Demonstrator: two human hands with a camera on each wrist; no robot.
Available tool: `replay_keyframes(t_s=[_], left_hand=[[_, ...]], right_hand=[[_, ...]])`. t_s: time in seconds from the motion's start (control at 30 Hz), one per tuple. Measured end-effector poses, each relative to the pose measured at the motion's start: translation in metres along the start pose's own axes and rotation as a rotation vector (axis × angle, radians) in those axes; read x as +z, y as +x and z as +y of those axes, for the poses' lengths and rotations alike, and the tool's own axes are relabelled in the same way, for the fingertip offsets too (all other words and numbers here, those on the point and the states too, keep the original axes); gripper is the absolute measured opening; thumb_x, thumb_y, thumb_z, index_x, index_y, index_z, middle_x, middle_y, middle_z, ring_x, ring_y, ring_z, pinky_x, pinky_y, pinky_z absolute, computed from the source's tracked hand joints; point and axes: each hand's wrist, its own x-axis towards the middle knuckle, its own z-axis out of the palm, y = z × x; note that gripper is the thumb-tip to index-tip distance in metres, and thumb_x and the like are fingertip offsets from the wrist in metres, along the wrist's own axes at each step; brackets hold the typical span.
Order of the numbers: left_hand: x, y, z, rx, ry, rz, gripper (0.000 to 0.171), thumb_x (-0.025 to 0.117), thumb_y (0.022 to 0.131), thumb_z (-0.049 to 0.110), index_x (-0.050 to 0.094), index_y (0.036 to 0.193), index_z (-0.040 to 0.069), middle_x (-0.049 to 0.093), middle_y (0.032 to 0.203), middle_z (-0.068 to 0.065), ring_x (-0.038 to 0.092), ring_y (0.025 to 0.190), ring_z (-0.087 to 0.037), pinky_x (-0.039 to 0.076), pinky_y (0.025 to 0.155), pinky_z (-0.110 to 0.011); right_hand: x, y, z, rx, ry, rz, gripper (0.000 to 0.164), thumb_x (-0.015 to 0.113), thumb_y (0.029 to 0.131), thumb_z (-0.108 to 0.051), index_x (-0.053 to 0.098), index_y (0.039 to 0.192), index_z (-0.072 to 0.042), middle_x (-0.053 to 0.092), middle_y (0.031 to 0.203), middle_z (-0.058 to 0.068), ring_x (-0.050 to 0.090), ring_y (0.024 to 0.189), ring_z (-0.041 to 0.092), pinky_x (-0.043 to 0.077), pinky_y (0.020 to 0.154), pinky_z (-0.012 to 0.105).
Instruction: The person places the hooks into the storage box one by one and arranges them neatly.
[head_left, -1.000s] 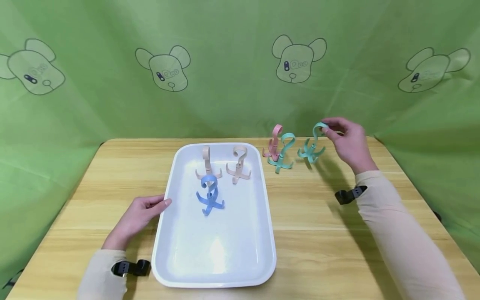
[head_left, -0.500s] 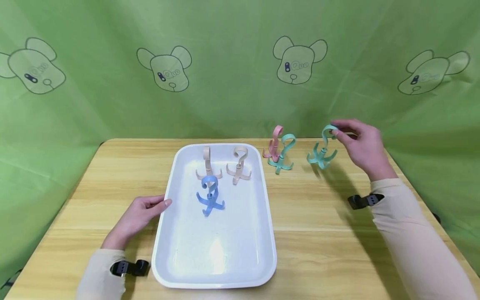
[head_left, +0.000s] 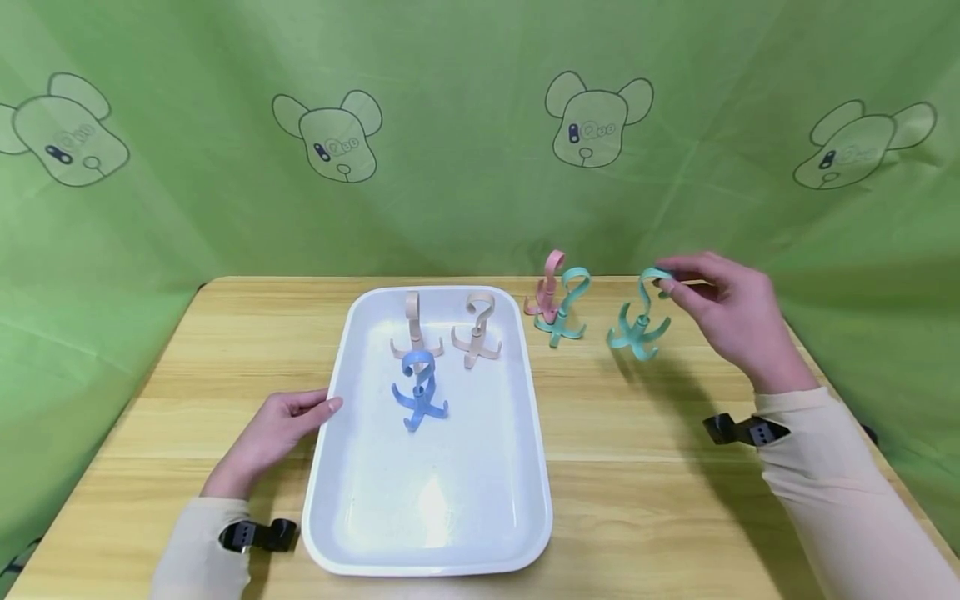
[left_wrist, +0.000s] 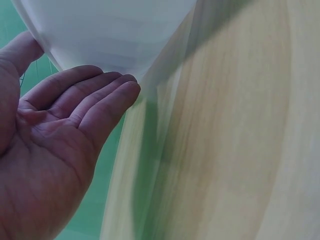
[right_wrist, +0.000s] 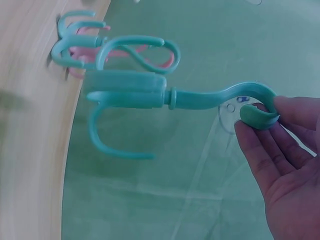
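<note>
My right hand [head_left: 731, 312] pinches the curled top of a teal four-prong hanging hook [head_left: 639, 335] between thumb and fingers. The hook hangs prongs down, close over the table, and in the right wrist view its stem [right_wrist: 195, 99] runs to the fingertips. Left of it, a second teal hook [head_left: 561, 325] and a pink hook [head_left: 546, 302] stand together on the table. With the thumb over the rim and fingers along the outer wall, my left hand [head_left: 273, 429] grips the side of a white tray [head_left: 536, 433]. Inside the tray stand two beige hooks [head_left: 477, 340] and a blue hook [head_left: 420, 400].
The tray lies on a wooden table [head_left: 622, 517] whose back edge meets a green curtain [head_left: 465, 208] printed with bear heads. Each wrist wears a black camera strap, one being the right strap [head_left: 750, 430].
My right hand has drawn right and toward me with the teal hook, away from the other teal and pink hooks. My left hand and the tray have stayed put.
</note>
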Motion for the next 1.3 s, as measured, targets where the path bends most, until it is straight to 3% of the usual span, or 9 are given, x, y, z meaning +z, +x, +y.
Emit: replay_keyframes(t_s=[0.33,0.57,0.77,1.3], left_hand=[[0.000,0.000,0.000,0.002,-0.026,-0.009,0.055,0.062,0.098,0.038,0.058,0.131,-0.006,0.065,0.122,-0.020,0.062,0.111,-0.030,0.050,0.095,-0.040],[0.000,0.000,0.000,0.015,-0.024,-0.009,0.055,0.062,0.098,0.037,0.057,0.131,-0.007,0.064,0.122,-0.021,0.062,0.112,-0.030,0.050,0.095,-0.038],[0.002,-0.001,-0.001,0.015,-0.022,-0.007,0.056,0.061,0.099,0.037,0.057,0.131,-0.007,0.063,0.123,-0.021,0.060,0.115,-0.032,0.048,0.097,-0.041],[0.001,-0.001,0.000,0.013,-0.036,-0.005,0.053,0.062,0.098,0.036,0.058,0.131,-0.006,0.064,0.123,-0.020,0.060,0.115,-0.031,0.049,0.096,-0.039]], right_hand=[[0.009,-0.008,-0.019,-0.137,-0.008,-0.032,0.021,0.070,0.092,-0.007,0.073,0.113,-0.008,0.069,0.104,0.003,0.061,0.090,0.000,0.048,0.078,0.009],[0.017,-0.009,-0.030,-0.277,-0.045,-0.059,0.021,0.071,0.089,0.001,0.073,0.109,-0.004,0.069,0.104,0.000,0.062,0.089,0.001,0.049,0.078,0.011],[0.023,-0.010,-0.042,-0.332,-0.076,-0.113,0.023,0.072,0.088,0.003,0.073,0.108,-0.007,0.069,0.104,-0.002,0.063,0.091,0.005,0.051,0.078,0.013],[0.036,-0.007,-0.083,-0.474,0.030,-0.220,0.030,0.072,0.085,0.008,0.072,0.110,-0.009,0.068,0.102,-0.006,0.066,0.092,0.010,0.053,0.083,0.022]])
